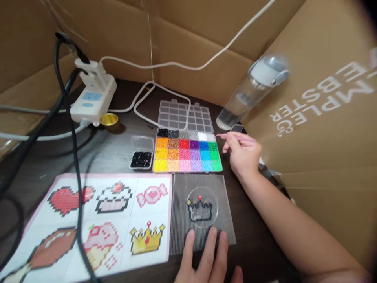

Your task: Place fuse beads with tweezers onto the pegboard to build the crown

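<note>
My right hand [243,155] holds pink tweezers [240,137], their tip beside the upper right corner of the bead box [187,151], which has compartments of many colours. My left hand [206,257] lies with fingers spread on the lower edge of the clear pegboard [225,208]. On the pegboard is a crown outline [200,210] of dark beads, with a red bead cluster on top and yellow beads at its left. A pattern sheet [134,216] with pixel pictures, including a yellow crown, lies left of the pegboard. A small box of black beads [141,160] stands open left of the bead box.
A power strip [94,98] with black and white cables stands at the back left, beside a gold cup [110,122]. A clear bottle [250,92] leans at the back right. Cardboard walls [188,35] surround the table. A black cable [77,177] crosses the sheet.
</note>
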